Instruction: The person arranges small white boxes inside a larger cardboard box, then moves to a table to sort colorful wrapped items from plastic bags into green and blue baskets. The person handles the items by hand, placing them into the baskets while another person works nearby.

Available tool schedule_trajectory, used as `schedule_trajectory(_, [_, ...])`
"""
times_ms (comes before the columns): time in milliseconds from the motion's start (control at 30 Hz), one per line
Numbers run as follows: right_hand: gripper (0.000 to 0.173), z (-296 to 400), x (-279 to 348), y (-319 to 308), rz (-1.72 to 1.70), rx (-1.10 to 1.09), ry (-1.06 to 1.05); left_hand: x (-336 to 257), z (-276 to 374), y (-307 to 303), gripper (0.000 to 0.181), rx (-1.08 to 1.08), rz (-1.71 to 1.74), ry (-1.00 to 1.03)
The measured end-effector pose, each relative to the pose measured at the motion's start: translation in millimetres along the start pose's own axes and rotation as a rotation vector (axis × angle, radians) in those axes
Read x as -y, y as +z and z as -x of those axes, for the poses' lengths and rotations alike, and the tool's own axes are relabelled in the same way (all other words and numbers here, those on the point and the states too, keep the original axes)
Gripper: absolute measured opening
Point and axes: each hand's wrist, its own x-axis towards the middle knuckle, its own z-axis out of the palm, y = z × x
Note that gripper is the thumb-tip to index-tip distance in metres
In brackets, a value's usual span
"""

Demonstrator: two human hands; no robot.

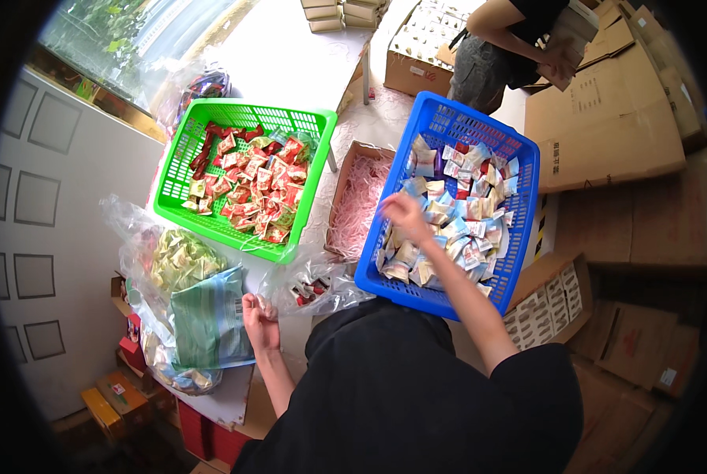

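My left hand (261,320) has its fingers curled on the edge of a clear plastic bag (336,296) with a few dark red and white wrapped pieces inside. My right hand (405,218) is over the left side of a blue plastic basket (368,269) holding many small white, cream and light-blue wrapped packets (454,228); it is blurred, and whether it holds anything is hidden. To the left, a green plastic basket (223,232) holds red and gold wrapped packets (261,178). Between the baskets stands a cardboard box of pink shredded paper (359,201).
Clear bags of yellow-green packets (184,260) and a green-blue pouch (211,320) lie at left. Another person (490,59) stands at upper right, hands on a box. Cardboard cartons (602,124) are stacked at right. A white table (306,65) is ahead.
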Motion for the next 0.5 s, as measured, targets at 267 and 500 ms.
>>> schedule_trajectory(267, [0.048, -38.2, -61.6, -126.9, 0.956, -0.453, 0.798, 7.7, 3.9, 4.7, 0.028, -0.016, -0.031, -0.023])
schedule_trajectory(500, [0.029, -38.0, -75.4, -114.1, 1.057, -0.359, 0.37, 11.2, 5.0, 7.1, 0.028, -0.037, -0.051, -0.036])
